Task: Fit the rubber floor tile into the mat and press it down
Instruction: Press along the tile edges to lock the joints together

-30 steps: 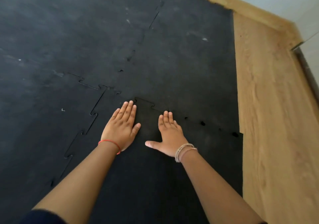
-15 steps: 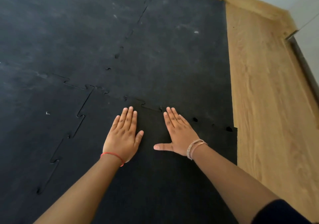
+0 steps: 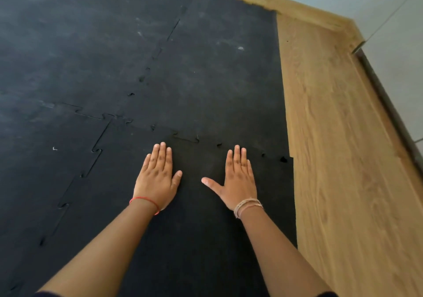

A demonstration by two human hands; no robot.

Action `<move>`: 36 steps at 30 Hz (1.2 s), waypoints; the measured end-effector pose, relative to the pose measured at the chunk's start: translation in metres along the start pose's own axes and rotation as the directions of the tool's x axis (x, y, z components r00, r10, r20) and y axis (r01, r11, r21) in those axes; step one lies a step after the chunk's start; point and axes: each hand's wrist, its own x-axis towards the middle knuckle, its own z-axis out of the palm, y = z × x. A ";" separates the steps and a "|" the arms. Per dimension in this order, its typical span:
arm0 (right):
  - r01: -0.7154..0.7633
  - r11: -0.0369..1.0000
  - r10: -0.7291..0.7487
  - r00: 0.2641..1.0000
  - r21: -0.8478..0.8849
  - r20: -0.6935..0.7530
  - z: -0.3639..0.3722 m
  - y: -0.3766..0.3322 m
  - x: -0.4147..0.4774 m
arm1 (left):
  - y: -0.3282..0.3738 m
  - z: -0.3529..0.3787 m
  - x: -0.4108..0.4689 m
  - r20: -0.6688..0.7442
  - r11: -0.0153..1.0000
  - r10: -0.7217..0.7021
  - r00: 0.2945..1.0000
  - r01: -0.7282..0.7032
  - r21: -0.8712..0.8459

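Observation:
A black rubber floor tile with jigsaw edges lies in the near right corner of the black mat. Its far and left edges meet the neighbouring tiles along toothed seams; a few small gaps show along the far seam. My left hand lies flat, palm down, fingers together, on the tile near its far edge. My right hand lies flat beside it, thumb spread out to the left. Neither hand holds anything.
Bare wooden floor runs along the mat's right side up to a light wall with a dark strip at its base. A wooden skirting borders the far edge.
My right hand has slid to the right along the far seam and both hands now sit further apart. The view has shifted slightly.

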 end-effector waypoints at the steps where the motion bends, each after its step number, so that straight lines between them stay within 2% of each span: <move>1: 0.008 1.000 -0.008 1.000 -0.006 0.001 0.000 0.003 -0.003 | 0.006 0.002 -0.002 0.004 1.000 0.016 1.000 -0.016 0.002; 5: 0.104 0.994 -0.101 0.993 -0.046 0.058 -0.005 0.015 -0.001 | 0.022 0.002 0.013 0.002 0.996 0.090 0.996 -0.090 0.008; 8: 0.232 0.968 -0.227 0.972 -0.099 0.061 -0.004 0.023 0.000 | 0.024 0.003 0.027 0.013 0.984 0.176 0.984 -0.177 0.026; 10: 0.320 0.937 -0.313 0.947 -0.138 0.076 -0.003 0.027 0.005 | 0.023 0.006 0.032 0.010 0.979 0.202 0.979 -0.202 0.033; 13: 0.378 0.916 -0.364 0.924 -0.135 0.117 -0.004 0.029 0.016 | 0.020 0.010 0.035 0.010 0.977 0.210 0.978 -0.210 0.033; 17: 0.379 0.921 -0.347 0.904 -0.092 0.250 -0.019 0.026 0.019 | 0.021 0.003 0.036 0.091 0.976 0.205 0.974 -0.211 0.060; 20: 0.381 0.918 -0.317 0.873 -0.113 0.369 -0.042 0.013 0.027 | 0.016 -0.009 0.044 0.207 0.957 0.264 0.942 -0.282 0.062; 21: 0.377 0.919 -0.310 0.871 -0.115 0.382 -0.047 0.005 0.030 | 0.011 -0.014 0.045 0.216 0.965 0.243 0.946 -0.257 0.041; 24: 0.404 0.903 -0.318 0.858 -0.147 0.404 -0.052 -0.021 0.038 | -0.010 -0.021 0.050 0.132 0.998 0.056 0.990 -0.059 0.016; 28: 0.395 0.901 -0.259 0.820 -0.177 0.510 -0.051 -0.032 0.057 | -0.017 -0.013 0.050 0.145 0.999 0.025 0.989 -0.028 0.017; 31: 0.391 0.904 -0.253 0.814 -0.171 0.523 -0.050 -0.032 0.063 | -0.016 -0.015 0.051 0.134 1.000 0.017 0.991 -0.019 0.013; 36: 0.377 0.916 -0.263 0.822 -0.137 0.504 -0.049 -0.032 0.060 | -0.013 -0.029 0.062 0.292 0.994 0.001 0.956 -0.033 0.103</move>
